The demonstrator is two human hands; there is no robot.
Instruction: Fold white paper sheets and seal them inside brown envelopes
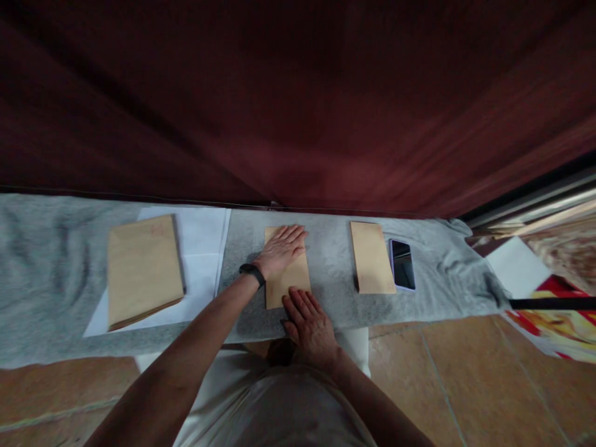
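Note:
A brown paper envelope (pixel 288 278) lies flat on the grey cloth in front of me. My left hand (pixel 282 247), with a black band on its wrist, rests flat across the envelope's upper part, fingers stretched to the right. Near the bottom edge of the same envelope, my right hand (pixel 308 320) lies with its fingers extended and the fingertips on the paper. To the right is a small stack of similar brown envelopes (pixel 372 257). Larger brown envelopes (pixel 144 267) are piled at the left, on top of white paper sheets (pixel 201 248).
A phone (pixel 403 266) lies right of the small stack. Grey cloth (pixel 437 267) covers the narrow surface, and a dark red curtain (pixel 298 124) hangs behind it. At the far right are a black bar (pixel 549 303), a white sheet (pixel 518 267) and a red-yellow printed item (pixel 563 326).

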